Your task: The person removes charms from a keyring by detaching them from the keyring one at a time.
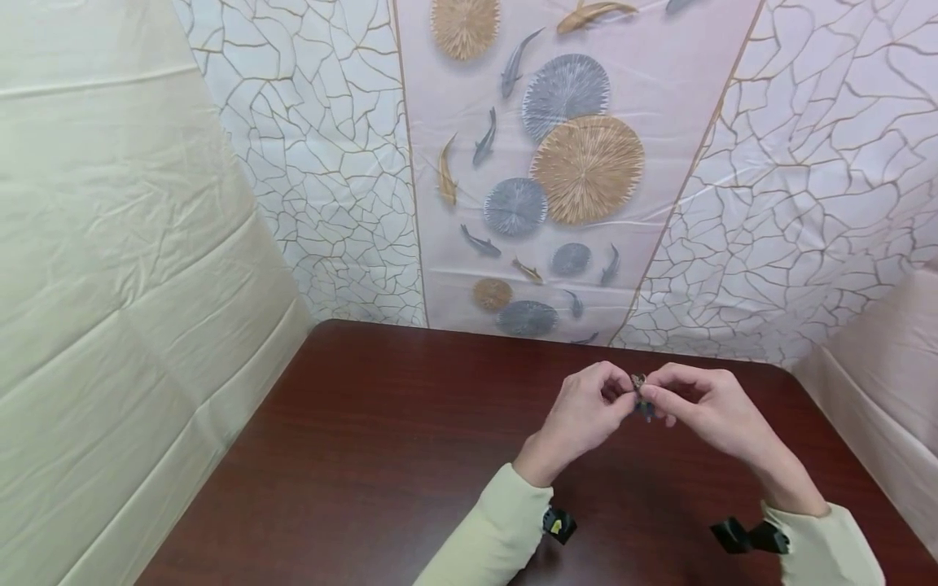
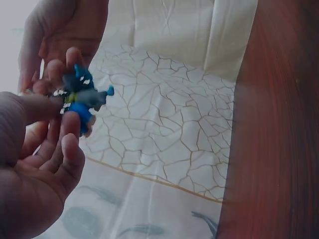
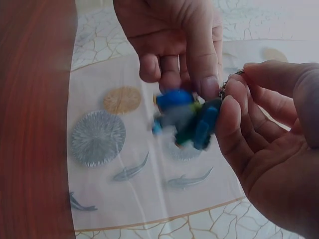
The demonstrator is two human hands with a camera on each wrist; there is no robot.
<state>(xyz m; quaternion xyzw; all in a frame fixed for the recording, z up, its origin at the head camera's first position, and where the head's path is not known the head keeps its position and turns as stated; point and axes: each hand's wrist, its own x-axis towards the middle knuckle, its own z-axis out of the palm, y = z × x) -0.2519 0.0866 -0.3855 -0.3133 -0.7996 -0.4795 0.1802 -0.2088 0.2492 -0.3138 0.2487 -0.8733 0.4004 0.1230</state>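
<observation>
A small keychain (image 1: pixel 645 407) is held between both hands above the far right part of the table. Its charms (image 3: pixel 187 117), blue, grey and green, look like small figures, but blur hides their exact shape. In the right wrist view, the right hand (image 1: pixel 725 415) pinches the metal ring and short chain (image 3: pixel 223 91) between thumb and fingers. From the other side, the left hand (image 1: pixel 582 413) holds the keychain near the top of the charms with its thumb and fingertips. Seen from the left wrist, the charms (image 2: pixel 84 97) hang beside the fingers, which partly cover them.
Beneath the hands lies a dark red-brown table (image 1: pixel 352 456). A patterned cloth (image 1: pixel 469 163) with fish and round motifs hangs behind it, and a plain cream cloth (image 1: pixel 132 285) hangs at the left. Black straps (image 1: pixel 747 535) sit at the wrists.
</observation>
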